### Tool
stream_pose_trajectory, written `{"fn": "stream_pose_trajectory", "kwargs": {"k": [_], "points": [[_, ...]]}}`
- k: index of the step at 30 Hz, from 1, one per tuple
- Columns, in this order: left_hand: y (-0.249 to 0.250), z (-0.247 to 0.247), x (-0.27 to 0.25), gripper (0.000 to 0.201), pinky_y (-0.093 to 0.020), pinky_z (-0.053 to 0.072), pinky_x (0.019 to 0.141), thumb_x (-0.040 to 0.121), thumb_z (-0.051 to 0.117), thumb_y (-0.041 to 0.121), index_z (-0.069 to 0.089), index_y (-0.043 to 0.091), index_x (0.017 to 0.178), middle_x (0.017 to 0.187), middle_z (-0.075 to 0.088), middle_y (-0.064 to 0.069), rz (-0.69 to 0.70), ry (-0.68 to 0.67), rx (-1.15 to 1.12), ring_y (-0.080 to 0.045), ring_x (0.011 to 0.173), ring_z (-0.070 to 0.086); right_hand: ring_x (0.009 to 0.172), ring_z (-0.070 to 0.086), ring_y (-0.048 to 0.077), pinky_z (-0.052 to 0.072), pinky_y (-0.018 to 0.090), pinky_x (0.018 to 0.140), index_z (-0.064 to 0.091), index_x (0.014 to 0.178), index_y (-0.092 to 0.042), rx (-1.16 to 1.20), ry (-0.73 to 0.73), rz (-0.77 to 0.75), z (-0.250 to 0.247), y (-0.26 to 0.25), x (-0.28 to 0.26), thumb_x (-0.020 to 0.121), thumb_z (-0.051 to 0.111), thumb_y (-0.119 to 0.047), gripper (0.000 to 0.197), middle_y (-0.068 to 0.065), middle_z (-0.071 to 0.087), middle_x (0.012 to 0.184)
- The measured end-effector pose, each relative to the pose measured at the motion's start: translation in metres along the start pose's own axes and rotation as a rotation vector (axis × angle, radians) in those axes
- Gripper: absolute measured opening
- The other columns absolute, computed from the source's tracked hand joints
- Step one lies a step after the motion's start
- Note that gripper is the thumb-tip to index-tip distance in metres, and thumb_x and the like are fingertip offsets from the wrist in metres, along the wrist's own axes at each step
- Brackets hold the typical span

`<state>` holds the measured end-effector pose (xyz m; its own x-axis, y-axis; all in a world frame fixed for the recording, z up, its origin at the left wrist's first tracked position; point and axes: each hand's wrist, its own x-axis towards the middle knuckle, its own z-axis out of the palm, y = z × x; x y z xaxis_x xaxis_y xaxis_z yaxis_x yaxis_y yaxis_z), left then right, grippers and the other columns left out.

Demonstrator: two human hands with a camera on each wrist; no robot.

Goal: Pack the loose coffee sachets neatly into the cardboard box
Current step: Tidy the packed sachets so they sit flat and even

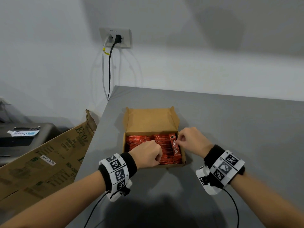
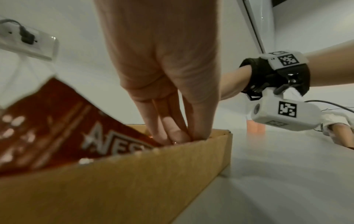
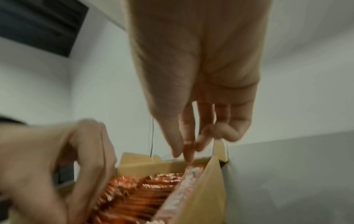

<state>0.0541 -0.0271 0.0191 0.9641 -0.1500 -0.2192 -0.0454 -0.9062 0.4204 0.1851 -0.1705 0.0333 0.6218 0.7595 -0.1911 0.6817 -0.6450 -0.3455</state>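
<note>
An open cardboard box [image 1: 151, 120] sits on the grey table [image 1: 238, 129], its lid standing up at the back. Rows of red coffee sachets [image 1: 139, 140] fill it. A red Nescafe sachet [image 1: 175, 148] lies face up along the right wall. My right hand [image 1: 179, 140] pinches that sachet's far end with thumb and forefinger [image 3: 188, 157]; the sachet [image 3: 178, 192] runs beside the box wall [image 3: 210, 189]. My left hand [image 1: 148, 151] is at the front middle, its fingers [image 2: 172, 133] pushed straight down among the sachets behind the front wall [image 2: 114, 189]. Their tips are hidden.
A large printed carton [image 1: 49, 158] leans against the table's left edge. Behind it stands a dark machine [image 1: 21, 137]. A wall socket [image 1: 116, 37] with two cables hangs above the table's far left corner. Bare table lies to the right and in front.
</note>
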Motion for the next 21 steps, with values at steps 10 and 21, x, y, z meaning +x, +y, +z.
{"fn": "stream_pose_trajectory", "kwargs": {"k": [10, 21], "points": [[-0.035, -0.030, -0.023, 0.010, -0.017, 0.048, 0.074, 0.083, 0.065, 0.024, 0.071, 0.021, 0.090, 0.094, 0.067, 0.011, -0.167, 0.135, 0.030, -0.002, 0.080, 0.058, 0.103, 0.049, 0.024, 0.047, 0.036, 0.083, 0.061, 0.099, -0.010, -0.136, 0.049, 0.132, 0.026, -0.007, 0.006, 0.084, 0.064, -0.039, 0.033, 0.005, 0.049, 0.106], [-0.048, -0.024, -0.044, 0.018, -0.023, 0.033, 0.084, 0.080, 0.066, 0.041, 0.071, 0.027, 0.089, 0.088, 0.068, 0.015, -0.178, -0.087, 0.243, -0.002, 0.084, 0.055, 0.061, 0.064, 0.012, 0.055, 0.023, 0.061, 0.046, 0.092, -0.021, 0.419, 0.011, -0.270, 0.021, -0.055, -0.014, 0.096, 0.049, -0.020, 0.005, -0.006, 0.060, 0.070]]}}
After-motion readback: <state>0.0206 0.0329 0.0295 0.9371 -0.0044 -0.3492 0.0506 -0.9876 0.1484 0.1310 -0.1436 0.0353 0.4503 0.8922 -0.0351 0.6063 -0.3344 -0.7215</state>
